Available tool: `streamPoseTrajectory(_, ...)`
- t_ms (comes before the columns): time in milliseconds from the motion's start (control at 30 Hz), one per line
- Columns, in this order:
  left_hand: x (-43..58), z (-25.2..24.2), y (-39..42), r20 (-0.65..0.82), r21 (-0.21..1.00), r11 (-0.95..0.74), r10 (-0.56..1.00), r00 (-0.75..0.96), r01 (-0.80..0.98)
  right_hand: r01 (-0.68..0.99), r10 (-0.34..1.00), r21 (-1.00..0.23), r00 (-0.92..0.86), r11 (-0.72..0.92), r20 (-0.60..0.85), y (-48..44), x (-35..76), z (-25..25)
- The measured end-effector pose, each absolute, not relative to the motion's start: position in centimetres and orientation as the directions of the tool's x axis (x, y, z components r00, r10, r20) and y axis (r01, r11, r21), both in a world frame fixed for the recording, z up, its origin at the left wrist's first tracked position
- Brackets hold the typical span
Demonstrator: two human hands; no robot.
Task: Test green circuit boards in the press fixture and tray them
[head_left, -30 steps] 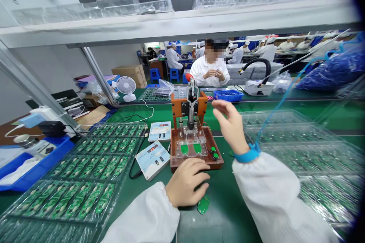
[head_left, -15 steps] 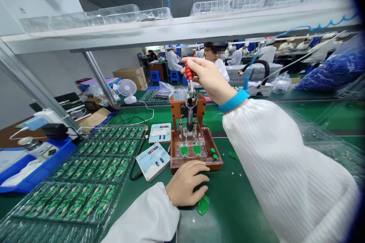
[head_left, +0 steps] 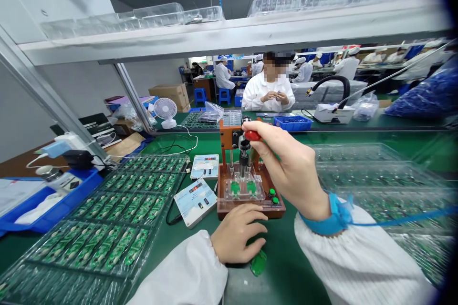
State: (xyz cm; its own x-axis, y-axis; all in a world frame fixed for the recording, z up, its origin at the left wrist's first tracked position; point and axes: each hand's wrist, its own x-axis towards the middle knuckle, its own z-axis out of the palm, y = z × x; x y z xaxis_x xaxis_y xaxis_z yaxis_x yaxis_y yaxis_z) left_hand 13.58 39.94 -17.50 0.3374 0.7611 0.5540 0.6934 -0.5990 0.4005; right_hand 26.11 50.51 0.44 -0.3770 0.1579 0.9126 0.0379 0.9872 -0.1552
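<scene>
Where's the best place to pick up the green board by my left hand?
Pinch the edges of its exposed near end, coming from your side: the green board lies on the bench mat with that end sticking out from under your left hand, so lift the hand first.

An electronics assembly factory: white-smocked workers (head_left: 267,95), green benches (head_left: 286,243), trays of green circuit boards (head_left: 107,243).
</scene>
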Motion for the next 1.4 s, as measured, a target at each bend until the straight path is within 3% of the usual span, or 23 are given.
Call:
streamPoseTrajectory(233, 13.6, -17.8, 40.0, 0.575, 0.410, -0.610, 0.750, 0.327, 0.678, 0.003, 0.149, -0.158, -0.351, 0.987, 0.924, 50.1, 26.6, -1.1)
streamPoseTrajectory(500, 13.7, -18.2, 40.3, 0.610, 0.387, -0.623, 0.726, 0.318, 0.680, -0.170, 0.148, -0.227, -0.381, 0.959, 0.913, 50.9, 26.0, -4.9)
streamPoseTrajectory(733, 13.8, -18.3, 40.4, 0.601, 0.378, -0.611, 0.734, 0.317, 0.696, -0.318, 0.339, -0.441, -0.328, 0.840, 0.882, 50.2, 24.9, -6.7)
streamPoseTrajectory(1000, 13.9, -18.7, 40.7, 0.545, 0.403, -0.576, 0.775, 0.319, 0.711, -0.392, 0.399, -0.484, -0.281, 0.783, 0.873, 49.9, 23.7, -8.0)
streamPoseTrajectory(1233, 13.7, -14.5, 39.7, 0.695, 0.567, -0.635, 0.711, 0.109, 0.525, -0.354, 0.367, -0.446, -0.270, 0.822, 0.890, 50.1, 24.0, -7.5)
streamPoseTrajectory(1333, 11.3, -11.3, 39.2, 0.754, 0.543, -0.593, 0.656, -0.035, 0.595, -0.346, 0.360, -0.441, -0.275, 0.828, 0.892, 50.1, 24.0, -7.4)
streamPoseTrajectory(1400, 8.5, -9.4, 39.6, 0.717, 0.555, -0.410, 0.677, -0.166, 0.724, -0.345, 0.355, -0.437, -0.277, 0.831, 0.893, 50.1, 24.0, -7.4)
